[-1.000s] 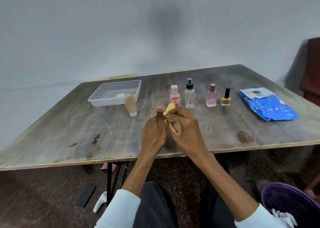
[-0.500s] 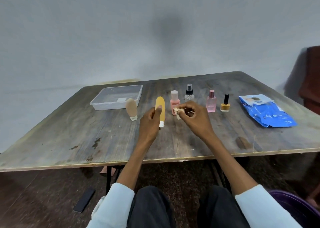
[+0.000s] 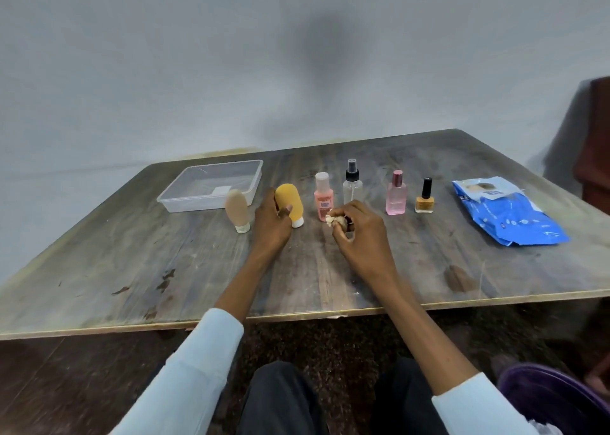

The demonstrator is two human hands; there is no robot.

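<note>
The left hand (image 3: 271,228) is at the centre of the frame, its fingers (image 3: 271,197) curled round the yellow bottle (image 3: 291,202) with the thumb laid on the front; the bottle stands upright on its white cap on the desk (image 3: 185,269), just right of a tan bottle (image 3: 237,210) that also stands cap down; the two bottles are near each other but apart. The right hand (image 3: 361,236) is just right of centre, its fingers bunched narrow and pinching a small pale crumpled wad (image 3: 331,220) at their tips; the wad is held in front of the foot of a pink bottle (image 3: 323,197), and whether it touches the desk cannot be told. Right of the pink bottle, a clear spray bottle (image 3: 352,185), a pink perfume flask (image 3: 396,195) and a yellow nail polish (image 3: 424,198) stand upright in one row across the middle of the frame, each apart from its neighbour; a clear plastic tray (image 3: 185,200) lies at left of centre behind the tan bottle; a blue packet (image 3: 515,220) lies flat at the right side of the frame; a purple basin (image 3: 561,398) shows at the lower right corner, below the desk edge.
</note>
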